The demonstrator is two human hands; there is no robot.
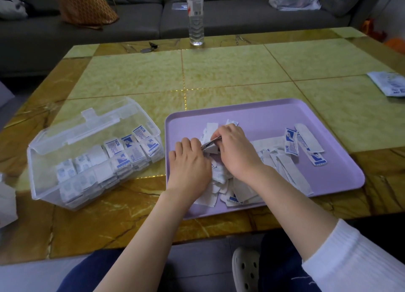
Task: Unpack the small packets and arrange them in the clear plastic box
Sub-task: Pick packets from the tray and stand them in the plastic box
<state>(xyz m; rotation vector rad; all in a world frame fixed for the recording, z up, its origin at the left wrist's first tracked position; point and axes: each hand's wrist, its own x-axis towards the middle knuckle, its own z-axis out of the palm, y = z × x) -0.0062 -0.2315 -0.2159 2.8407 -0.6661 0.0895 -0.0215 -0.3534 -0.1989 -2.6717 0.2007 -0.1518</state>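
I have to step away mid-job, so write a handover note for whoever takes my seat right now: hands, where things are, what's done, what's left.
Hands: left hand and right hand together grip a small stack of packets over the purple tray.
Things: the clear plastic box stands left of the tray, lid open, with rows of packets inside.
Done: the box looks mostly filled.
Left: box the held stack, the loose packets and the pile on the tray.

left hand (pixel 190 160), right hand (pixel 235 148) pinch packet (pixel 210 143) | lilac tray (pixel 263 109)
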